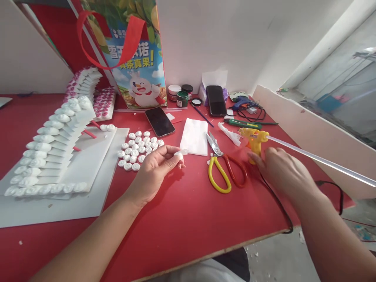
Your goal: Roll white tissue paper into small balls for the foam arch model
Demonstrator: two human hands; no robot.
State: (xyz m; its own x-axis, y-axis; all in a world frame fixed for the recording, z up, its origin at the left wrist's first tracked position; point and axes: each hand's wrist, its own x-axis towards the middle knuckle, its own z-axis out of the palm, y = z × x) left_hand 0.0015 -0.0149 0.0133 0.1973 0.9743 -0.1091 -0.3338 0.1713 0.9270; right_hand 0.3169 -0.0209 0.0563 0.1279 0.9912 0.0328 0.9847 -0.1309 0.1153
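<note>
My left hand (157,168) rests on the red table (182,219) and pinches a small white foam piece (179,155) between thumb and fingers. Just left of it lies a cluster of several small white round pieces (138,150). My right hand (279,170) reaches for the yellow glue gun (255,140); its fingertips touch the gun's handle, with the fingers curled and only partly visible. A long clear glue stick (320,159) pokes out of the gun to the right. Yellow and red scissors (225,168) lie between my hands.
A white foam board (88,164) with rows of white pieces stands at left. Behind are a printed bag (135,58), two phones (159,121), paint jars (182,98), a white sheet (194,136), a green tool (242,123) and cables. The table edge runs near right.
</note>
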